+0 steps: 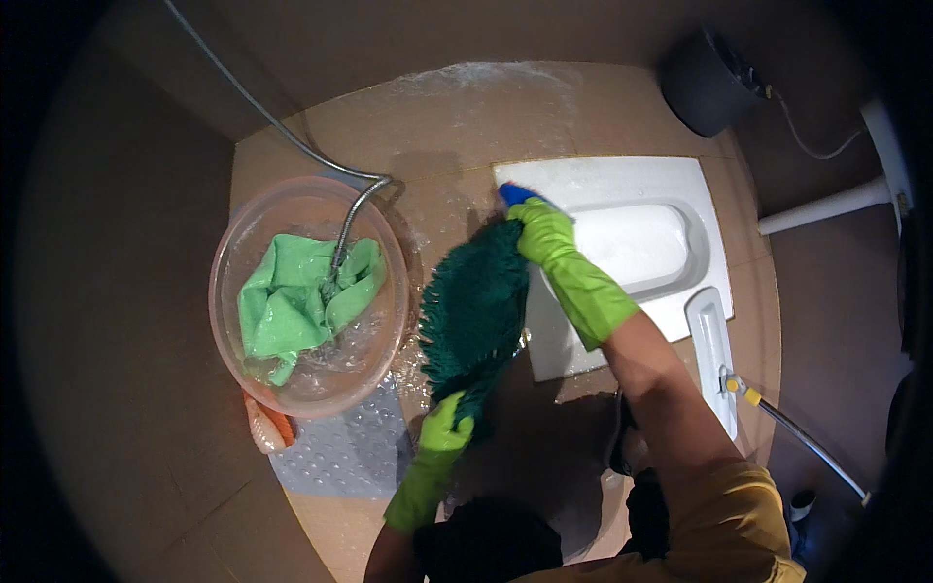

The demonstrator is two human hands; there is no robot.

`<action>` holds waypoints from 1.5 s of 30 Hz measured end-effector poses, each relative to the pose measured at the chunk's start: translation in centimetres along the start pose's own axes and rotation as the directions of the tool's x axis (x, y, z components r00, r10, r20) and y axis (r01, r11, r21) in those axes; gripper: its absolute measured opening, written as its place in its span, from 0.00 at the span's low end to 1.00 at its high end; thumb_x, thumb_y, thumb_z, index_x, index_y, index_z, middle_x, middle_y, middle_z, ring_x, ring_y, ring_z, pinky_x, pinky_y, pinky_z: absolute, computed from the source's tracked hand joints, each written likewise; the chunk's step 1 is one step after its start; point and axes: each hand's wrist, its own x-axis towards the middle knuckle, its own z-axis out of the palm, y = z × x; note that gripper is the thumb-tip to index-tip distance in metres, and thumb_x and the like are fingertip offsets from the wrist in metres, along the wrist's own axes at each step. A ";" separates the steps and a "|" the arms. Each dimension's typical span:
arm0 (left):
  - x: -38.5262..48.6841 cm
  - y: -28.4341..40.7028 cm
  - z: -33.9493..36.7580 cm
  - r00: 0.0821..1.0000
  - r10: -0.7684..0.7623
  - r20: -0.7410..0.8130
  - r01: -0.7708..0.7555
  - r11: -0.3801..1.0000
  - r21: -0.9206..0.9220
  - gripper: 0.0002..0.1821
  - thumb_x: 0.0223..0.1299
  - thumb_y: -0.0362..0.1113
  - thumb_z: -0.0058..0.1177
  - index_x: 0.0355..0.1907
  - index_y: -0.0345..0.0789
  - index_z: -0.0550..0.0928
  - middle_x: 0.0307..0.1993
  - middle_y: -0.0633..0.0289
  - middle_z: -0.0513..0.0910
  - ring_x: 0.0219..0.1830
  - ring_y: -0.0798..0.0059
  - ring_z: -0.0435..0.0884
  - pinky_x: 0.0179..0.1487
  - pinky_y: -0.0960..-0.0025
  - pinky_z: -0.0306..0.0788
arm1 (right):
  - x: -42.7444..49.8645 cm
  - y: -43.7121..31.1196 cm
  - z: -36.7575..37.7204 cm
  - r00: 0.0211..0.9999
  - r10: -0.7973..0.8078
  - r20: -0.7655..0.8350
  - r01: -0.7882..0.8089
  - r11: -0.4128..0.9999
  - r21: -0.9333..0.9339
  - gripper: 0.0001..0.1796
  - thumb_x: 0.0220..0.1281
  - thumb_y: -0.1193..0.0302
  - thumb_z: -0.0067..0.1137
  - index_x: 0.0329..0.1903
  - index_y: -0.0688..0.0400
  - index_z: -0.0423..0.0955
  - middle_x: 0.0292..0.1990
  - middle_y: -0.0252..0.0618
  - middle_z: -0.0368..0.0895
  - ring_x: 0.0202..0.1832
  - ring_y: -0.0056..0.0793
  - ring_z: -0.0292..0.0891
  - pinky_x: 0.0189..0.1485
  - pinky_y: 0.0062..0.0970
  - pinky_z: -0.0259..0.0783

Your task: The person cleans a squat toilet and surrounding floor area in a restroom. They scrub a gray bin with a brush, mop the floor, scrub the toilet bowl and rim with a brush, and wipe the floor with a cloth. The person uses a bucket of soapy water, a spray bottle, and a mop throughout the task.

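Observation:
A dark green shaggy mop pad hangs stretched between my two hands over the wet floor. My left hand, in a lime-green rubber glove, grips its near end. The far end is in my right hand, gloved the same way, above the left rim of a white squat toilet. A blue piece sticks out past my right fingers; whether it belongs to the pad I cannot tell. Left of the pad, a light green cloth lies in water inside a translucent pink basin.
A metal shower hose runs down into the basin. Beneath the basin is a grey studded mat, with a scrubbing brush beside it. A flat mop frame with a metal pole leans at right. A dark bin stands behind.

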 end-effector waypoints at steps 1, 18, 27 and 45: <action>-1.2 -0.5 -1.1 0.998 -0.055 -0.031 0.047 0.975 -0.219 0.17 0.61 0.29 0.60 0.53 0.33 0.81 0.41 0.56 0.87 0.41 0.70 0.86 0.44 0.67 0.78 | 0.7 0.7 -1.0 0.999 -0.002 -0.033 0.003 0.999 0.039 0.16 0.51 0.70 0.63 0.44 0.43 0.85 0.48 0.41 0.83 0.55 0.41 0.78 0.55 0.37 0.74; 14.9 -1.1 -17.4 0.659 -0.742 0.128 0.467 0.536 0.703 0.26 0.75 0.51 0.47 0.62 0.33 0.78 0.61 0.54 0.79 0.58 0.62 0.79 0.62 0.65 0.70 | -8.3 -5.3 -1.1 0.846 -0.363 0.391 0.449 0.880 -0.154 0.41 0.60 0.70 0.62 0.72 0.17 0.61 0.42 0.43 0.76 0.33 0.37 0.80 0.34 0.37 0.78; 11.4 -3.7 -5.7 0.847 -0.323 0.422 0.531 0.484 -0.696 0.25 0.72 0.41 0.45 0.70 0.39 0.69 0.67 0.52 0.72 0.70 0.55 0.66 0.71 0.48 0.63 | -7.6 -4.2 0.3 0.910 -0.262 0.321 0.082 0.874 0.480 0.34 0.60 0.71 0.63 0.69 0.36 0.68 0.46 0.47 0.76 0.43 0.49 0.77 0.48 0.40 0.76; -6.1 -1.9 2.2 0.903 -0.184 0.388 -0.143 0.722 0.677 0.41 0.63 0.57 0.56 0.71 0.31 0.67 0.72 0.40 0.62 0.72 0.37 0.59 0.71 0.31 0.48 | -6.2 -13.3 -2.2 0.787 -0.177 0.592 0.141 0.984 0.106 0.15 0.67 0.69 0.55 0.55 0.50 0.76 0.47 0.50 0.79 0.42 0.43 0.82 0.42 0.35 0.80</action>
